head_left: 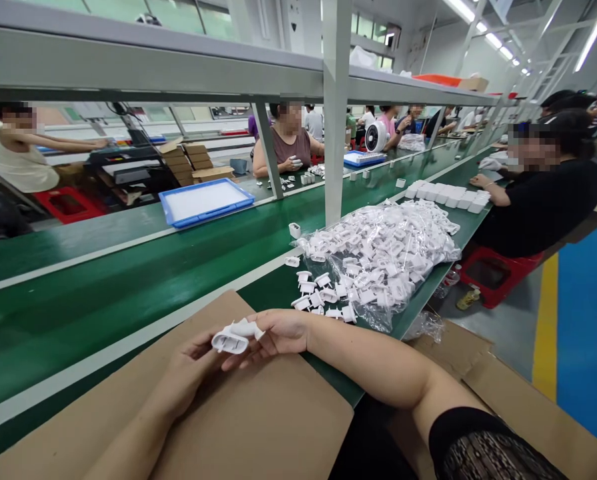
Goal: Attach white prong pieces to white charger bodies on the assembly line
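Head camera looks down at a long green worktop (128, 313) in a big work room. Far left, a co-worker in a pale shirt (18, 157) stands and reaches out with both arms. Across the worktop sits a blue tray with a white bottom (203, 203). Past it, a co-worker in a brown top (288, 140) sits and holds something small and white.

Close by, a flat brown card sheet (278, 413) lies on the worktop. Above it, the left hand (193, 370) curls its grip under a white plastic part (231, 339) and holds it. The right hand (278, 333) comes in from the other side, and its grip closes on the same part. So the part is held up between both hands, just over the card.

To the right, a small heap of loose white parts (318, 293) lies on the green top, just beside a clear bag (378, 253) full of more white parts. Past the bag, white blocks stand in a row (446, 195). Next to them sits a co-worker in black (543, 193) on a red stool (498, 273). A white fan (376, 137) stands far off.
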### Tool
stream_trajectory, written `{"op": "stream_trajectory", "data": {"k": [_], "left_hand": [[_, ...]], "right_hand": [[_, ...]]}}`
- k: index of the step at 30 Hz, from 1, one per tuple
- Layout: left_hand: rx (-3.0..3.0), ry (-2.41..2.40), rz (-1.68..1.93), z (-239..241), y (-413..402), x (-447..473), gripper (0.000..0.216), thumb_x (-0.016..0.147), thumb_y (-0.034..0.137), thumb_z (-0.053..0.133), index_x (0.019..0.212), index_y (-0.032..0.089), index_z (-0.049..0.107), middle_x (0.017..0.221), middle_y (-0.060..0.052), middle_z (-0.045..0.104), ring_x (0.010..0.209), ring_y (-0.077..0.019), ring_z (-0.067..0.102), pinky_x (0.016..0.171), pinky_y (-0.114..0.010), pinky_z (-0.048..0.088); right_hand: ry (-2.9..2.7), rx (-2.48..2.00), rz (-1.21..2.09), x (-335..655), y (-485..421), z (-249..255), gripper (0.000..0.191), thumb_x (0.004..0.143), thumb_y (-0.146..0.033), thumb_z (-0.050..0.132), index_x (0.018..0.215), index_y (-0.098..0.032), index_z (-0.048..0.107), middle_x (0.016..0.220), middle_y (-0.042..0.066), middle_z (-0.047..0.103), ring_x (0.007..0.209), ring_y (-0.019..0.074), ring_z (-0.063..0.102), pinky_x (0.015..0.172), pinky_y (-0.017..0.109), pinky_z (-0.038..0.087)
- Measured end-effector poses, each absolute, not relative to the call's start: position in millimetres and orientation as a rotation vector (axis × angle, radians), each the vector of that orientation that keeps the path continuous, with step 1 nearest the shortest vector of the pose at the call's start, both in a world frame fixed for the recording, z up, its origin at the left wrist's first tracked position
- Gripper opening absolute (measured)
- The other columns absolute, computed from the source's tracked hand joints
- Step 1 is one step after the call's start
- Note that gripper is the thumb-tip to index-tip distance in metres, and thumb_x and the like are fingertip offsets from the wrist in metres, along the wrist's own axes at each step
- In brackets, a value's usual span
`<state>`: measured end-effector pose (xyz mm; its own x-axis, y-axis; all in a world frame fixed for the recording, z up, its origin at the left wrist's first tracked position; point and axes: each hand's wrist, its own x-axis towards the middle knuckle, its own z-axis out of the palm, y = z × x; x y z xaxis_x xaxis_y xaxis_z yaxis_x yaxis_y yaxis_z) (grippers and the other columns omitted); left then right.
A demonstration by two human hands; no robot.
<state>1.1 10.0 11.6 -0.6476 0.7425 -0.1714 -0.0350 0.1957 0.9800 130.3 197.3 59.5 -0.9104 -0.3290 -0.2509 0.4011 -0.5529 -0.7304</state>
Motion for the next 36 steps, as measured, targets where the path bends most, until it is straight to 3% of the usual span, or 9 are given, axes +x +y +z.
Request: {"op": "stream_trajectory", "data": {"k": [5,9,17,20,23,26,29,32,36], "left_hand": [[0.509,1.805,1.694,11,17,2,0.064,0.064,0.055,0.091,0.116,0.022,0.076,0.122,-0.01,0.075,0.112,-0.0282,0.07,0.086,-0.028,0.059],[0.418,1.935,1.691,13,25,7,0.067,0.065,0.059,0.091,0.119,0.023,0.075,0.124,-0.008,0.074,0.105,-0.0219,0.069,0.081,-0.024,0.058],[0.698,2.458,1.275,49,71,-20,0.058,0.075,0.075,0.073,0.078,0.017,0.069,0.088,-0.009,0.073,0.084,-0.0239,0.064,0.071,-0.031,0.05],[0.855,2.636,1.056,76,124,-34,0.054,0.077,0.074,0.07,0.084,0.02,0.072,0.087,-0.007,0.073,0.084,-0.0257,0.064,0.069,-0.032,0.048],[0.933,2.713,0.865,90,188,-49,0.054,0.077,0.07,0.072,0.1,0.021,0.074,0.111,-0.009,0.075,0.096,-0.0293,0.068,0.072,-0.033,0.051],[0.93,2.737,0.825,85,245,-65,0.07,0.073,0.068,0.078,0.12,0.017,0.069,0.126,-0.014,0.071,0.108,-0.0333,0.067,0.082,-0.035,0.053],[0.827,2.788,0.776,71,278,-77,0.084,0.068,0.067,0.083,0.127,0.009,0.065,0.124,-0.024,0.07,0.111,-0.041,0.067,0.082,-0.042,0.054],[0.749,2.829,0.771,57,284,-83,0.062,0.076,0.056,0.079,0.111,0.006,0.071,0.109,-0.026,0.073,0.104,-0.0432,0.069,0.08,-0.045,0.054],[0.815,2.843,0.89,51,252,-81,0.038,0.083,0.039,0.07,0.108,0.01,0.073,0.115,-0.02,0.074,0.108,-0.0373,0.068,0.087,-0.042,0.053]], "right_hand": [[1.456,0.408,-2.445,128,186,49,0.013,0.077,-0.008,0.063,0.088,-0.015,0.067,0.079,0.002,0.071,0.069,0.0122,0.07,0.075,0.025,0.056],[1.987,0.397,-2.064,133,183,46,0.012,0.065,-0.006,0.067,0.069,-0.017,0.066,0.069,-0.002,0.065,0.069,0.0112,0.064,0.067,0.019,0.05],[2.481,-0.029,-1.506,139,181,44,0.024,0.064,-0.018,0.078,0.085,-0.019,0.067,0.092,0.002,0.074,0.084,0.0179,0.068,0.061,0.022,0.046],[2.519,-0.086,-1.454,138,179,43,0.023,0.067,-0.018,0.075,0.088,-0.018,0.066,0.096,0.003,0.074,0.088,0.0188,0.068,0.064,0.022,0.048],[2.517,-0.14,-1.407,138,180,44,0.024,0.068,-0.019,0.073,0.09,-0.019,0.065,0.095,0.002,0.073,0.088,0.0189,0.069,0.064,0.022,0.049],[2.491,-0.197,-1.38,138,182,45,0.02,0.072,-0.022,0.072,0.091,-0.02,0.065,0.093,0.001,0.072,0.087,0.0184,0.069,0.064,0.022,0.05],[2.453,-0.25,-1.389,137,183,45,0.015,0.075,-0.024,0.069,0.088,-0.02,0.064,0.093,0.001,0.072,0.088,0.0183,0.069,0.066,0.022,0.051],[2.432,-0.275,-1.395,136,185,46,0.014,0.075,-0.023,0.07,0.085,-0.019,0.063,0.092,0.002,0.072,0.086,0.0189,0.07,0.065,0.022,0.052],[2.461,-0.262,-1.418,137,188,49,0.019,0.07,-0.018,0.073,0.087,-0.018,0.066,0.093,0.001,0.074,0.088,0.0193,0.07,0.065,0.022,0.052]]}}
